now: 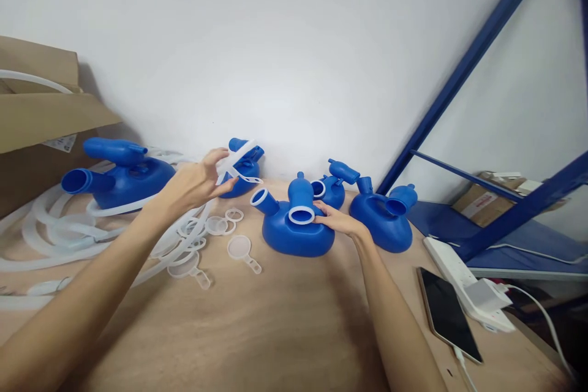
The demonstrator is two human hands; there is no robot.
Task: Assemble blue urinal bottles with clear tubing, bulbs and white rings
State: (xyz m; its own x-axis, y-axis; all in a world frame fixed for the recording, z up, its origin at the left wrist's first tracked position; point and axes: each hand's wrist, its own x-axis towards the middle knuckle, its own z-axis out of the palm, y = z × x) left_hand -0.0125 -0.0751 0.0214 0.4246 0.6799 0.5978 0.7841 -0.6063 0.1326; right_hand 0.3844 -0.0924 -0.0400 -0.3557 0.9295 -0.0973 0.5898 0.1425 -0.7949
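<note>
My left hand (199,179) is raised, its fingers and thumb closed around a white translucent tube (243,153). By that thumb a clear plastic strap piece (250,180) sticks out; whether the hand grips it too is unclear. A blue urinal bottle (298,242) with a white ring on its tilted neck stands mid-table. Resting on its top is a blue funnel-like cup (301,193) with a white rim facing me. My right hand (337,218) grips the bottle's right side beside that cup, its fingertips partly hidden. Clear flat lids with tabs (239,248) lie left of the bottle.
More blue bottles stand at left (133,187), behind my left hand, behind the middle bottle and at right (383,226). Coiled tubes (41,239) cover the left side beside a cardboard box (41,116). A phone (448,312) and power strip (466,282) lie right, near a blue rack.
</note>
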